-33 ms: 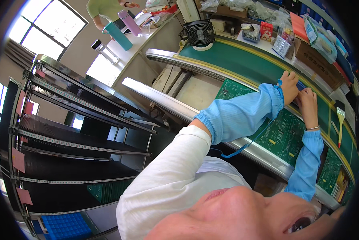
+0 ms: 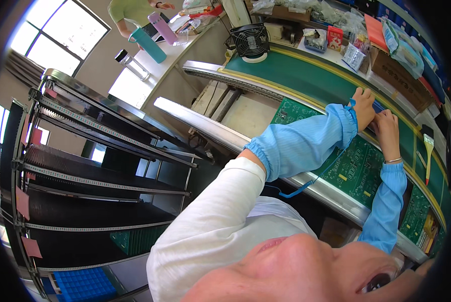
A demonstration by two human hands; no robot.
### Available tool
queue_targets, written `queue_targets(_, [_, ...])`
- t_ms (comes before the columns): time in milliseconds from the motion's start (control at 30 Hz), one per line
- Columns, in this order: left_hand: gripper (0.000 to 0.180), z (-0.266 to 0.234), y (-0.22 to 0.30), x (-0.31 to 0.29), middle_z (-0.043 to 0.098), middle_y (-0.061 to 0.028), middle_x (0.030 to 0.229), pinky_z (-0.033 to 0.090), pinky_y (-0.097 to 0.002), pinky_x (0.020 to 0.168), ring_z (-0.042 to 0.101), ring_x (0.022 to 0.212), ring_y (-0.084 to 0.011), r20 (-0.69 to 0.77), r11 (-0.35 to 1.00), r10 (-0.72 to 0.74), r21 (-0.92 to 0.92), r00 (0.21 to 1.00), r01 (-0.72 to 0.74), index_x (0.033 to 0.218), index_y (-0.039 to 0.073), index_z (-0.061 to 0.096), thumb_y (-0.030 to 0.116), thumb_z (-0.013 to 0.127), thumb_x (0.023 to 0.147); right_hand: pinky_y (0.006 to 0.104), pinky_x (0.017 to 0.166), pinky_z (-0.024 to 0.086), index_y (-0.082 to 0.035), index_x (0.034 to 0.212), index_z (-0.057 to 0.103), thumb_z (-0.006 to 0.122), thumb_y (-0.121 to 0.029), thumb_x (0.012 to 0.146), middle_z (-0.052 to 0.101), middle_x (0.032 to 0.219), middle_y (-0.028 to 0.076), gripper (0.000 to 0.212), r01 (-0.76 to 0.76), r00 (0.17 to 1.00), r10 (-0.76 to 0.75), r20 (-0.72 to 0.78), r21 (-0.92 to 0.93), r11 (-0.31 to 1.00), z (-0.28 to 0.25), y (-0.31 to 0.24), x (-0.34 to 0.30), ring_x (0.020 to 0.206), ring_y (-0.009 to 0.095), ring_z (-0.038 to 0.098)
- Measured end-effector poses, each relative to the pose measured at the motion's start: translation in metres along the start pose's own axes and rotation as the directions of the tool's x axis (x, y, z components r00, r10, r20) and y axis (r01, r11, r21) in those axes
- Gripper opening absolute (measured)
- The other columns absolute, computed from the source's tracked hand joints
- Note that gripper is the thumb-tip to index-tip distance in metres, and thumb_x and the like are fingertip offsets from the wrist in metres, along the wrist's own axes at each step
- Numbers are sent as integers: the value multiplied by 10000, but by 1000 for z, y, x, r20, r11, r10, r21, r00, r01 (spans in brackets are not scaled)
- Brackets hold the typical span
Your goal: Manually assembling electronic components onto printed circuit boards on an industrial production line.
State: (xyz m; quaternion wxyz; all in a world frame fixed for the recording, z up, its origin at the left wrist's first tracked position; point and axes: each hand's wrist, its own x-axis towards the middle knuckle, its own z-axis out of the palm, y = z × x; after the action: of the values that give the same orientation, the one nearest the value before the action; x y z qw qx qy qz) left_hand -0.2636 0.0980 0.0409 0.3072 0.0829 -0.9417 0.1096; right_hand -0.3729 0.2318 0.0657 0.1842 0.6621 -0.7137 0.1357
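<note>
My left hand (image 2: 364, 110) reaches over the line from the left, wearing a blue sleeve cover and a blue wrist band. Its fingers are curled at the yellow edge of the green belt. Close beside it, nearly touching, is my right hand (image 2: 387, 132), with its fingers bent together. Whatever the fingers hold is hidden behind them. A strip of something blue (image 2: 379, 107) shows just beyond them. Below my hands lies a green circuit board (image 2: 353, 171) on the rails; another green board (image 2: 292, 113) sits to the left, partly behind my left forearm.
A black fan (image 2: 249, 41) stands on the green belt (image 2: 298, 70). At the right lie a brush (image 2: 428, 151) and another board (image 2: 414, 214). A blue coiled cord (image 2: 298, 190) hangs by the metal rail (image 2: 195, 121). A rack (image 2: 105, 168) stands left; a person (image 2: 130, 12) is behind.
</note>
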Motion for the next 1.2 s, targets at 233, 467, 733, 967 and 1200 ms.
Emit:
queue_targets(233, [143, -12, 1, -4, 647, -32, 942, 360, -409, 885, 512, 1063, -244, 202, 988, -33, 154, 979, 1, 855, 186, 812, 233, 683, 816, 427, 897, 439, -66, 917, 692, 713, -49, 781, 658, 916, 86, 138, 66, 993, -69, -93, -29, 997, 1, -14, 6, 1002, 293, 578])
queue_targets(467, [132, -5, -5, -6, 662, -25, 942, 363, -421, 898, 531, 1074, -246, 152, 993, 26, 112, 988, -43, 847, 196, 809, 236, 685, 823, 441, 939, 436, -33, 932, 689, 692, -38, 795, 644, 959, 116, 137, -10, 1000, 9, 30, 42, 999, 6, -10, 5, 1020, 311, 575])
queue_targets(733, [102, 5, -14, -5, 674, -5, 912, 380, -422, 891, 561, 1039, -232, 60, 998, 32, 54, 998, -36, 812, 202, 796, 230, 700, 792, 454, 937, 430, -61, 949, 688, 709, -40, 790, 634, 914, 107, 162, 3, 1000, -2, -10, 95, 995, 8, -10, 9, 968, 319, 576])
queue_targets(967, [163, 3, -14, 2, 705, -42, 935, 436, -445, 841, 617, 1035, -257, 71, 1000, 20, -13, 997, -19, 860, 225, 794, 300, 649, 857, 462, 950, 428, -107, 968, 689, 699, -97, 821, 651, 933, 82, 147, -1, 992, 1, -129, -4, 1000, 14, -2, 4, 965, 310, 588])
queue_targets(1200, [153, -20, -39, -1, 706, -91, 958, 538, -466, 768, 695, 958, -288, 79, 999, 37, -30, 996, -35, 919, 222, 778, 228, 628, 887, 435, 959, 436, -138, 1064, 684, 729, -128, 842, 681, 995, 43, 226, 22, 972, 7, -233, 118, 993, 39, 7, 11, 1036, 262, 628])
